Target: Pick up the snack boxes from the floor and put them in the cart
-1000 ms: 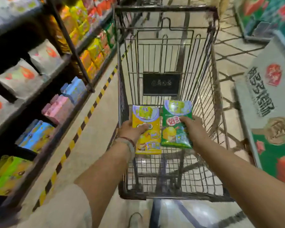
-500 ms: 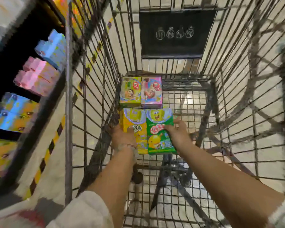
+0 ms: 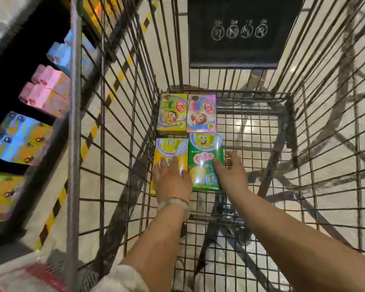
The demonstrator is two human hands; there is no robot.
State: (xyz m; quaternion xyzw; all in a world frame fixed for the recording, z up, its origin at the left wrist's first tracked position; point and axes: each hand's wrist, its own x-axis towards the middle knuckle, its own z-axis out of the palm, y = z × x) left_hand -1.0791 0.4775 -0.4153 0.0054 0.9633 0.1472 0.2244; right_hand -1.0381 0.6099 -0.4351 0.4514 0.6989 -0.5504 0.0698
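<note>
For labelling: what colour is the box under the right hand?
Green box, cartoon print; head view shows it.

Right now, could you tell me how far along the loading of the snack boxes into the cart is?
Four boxes lie flat on the cart floor: a green-yellow box and pink box at the far end. The left hand rests on the yellow box, and the right hand touches the green box, both down. Whether more remain on the floor is out of view.

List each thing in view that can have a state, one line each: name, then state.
yellow box: flat on cart floor, under left hand
green box: flat on cart floor, right hand touching
left hand: open, resting on yellow box
right hand: open, fingers spread
pink box: flat, untouched
cart: holds four boxes
</note>
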